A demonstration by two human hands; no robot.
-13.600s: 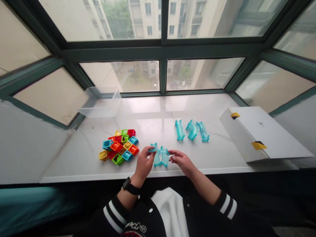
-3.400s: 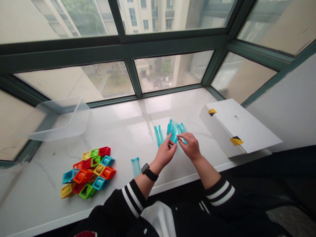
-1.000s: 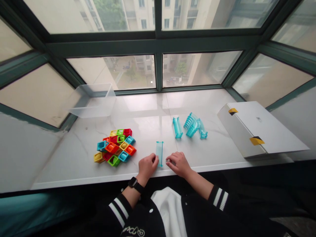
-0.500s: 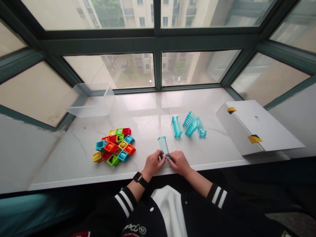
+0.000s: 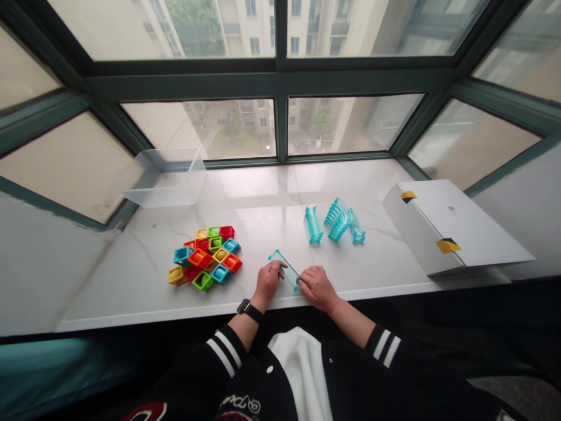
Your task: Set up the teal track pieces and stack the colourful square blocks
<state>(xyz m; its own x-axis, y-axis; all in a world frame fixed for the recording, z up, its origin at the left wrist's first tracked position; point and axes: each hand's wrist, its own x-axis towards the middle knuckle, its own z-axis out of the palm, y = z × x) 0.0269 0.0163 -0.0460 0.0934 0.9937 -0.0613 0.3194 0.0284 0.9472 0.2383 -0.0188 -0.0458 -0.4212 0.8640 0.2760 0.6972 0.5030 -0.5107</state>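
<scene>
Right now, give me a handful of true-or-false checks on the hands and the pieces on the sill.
1. Both hands grip one straight clear-blue track piece. True: left hand and right hand both touch it.
2. The coloured square blocks sit right of the hands. False: they lie to the left.
3. The clear plastic bin holds blocks. False: nothing shows inside it.
4. More blue track pieces lie beyond the hands. True.
5. A white box rests at the right. True.

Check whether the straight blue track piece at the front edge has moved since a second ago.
Yes. The straight blue track piece pointed straight away from the sill edge; now both hands hold it slanted, its far end swung left toward the coloured blocks.
</scene>
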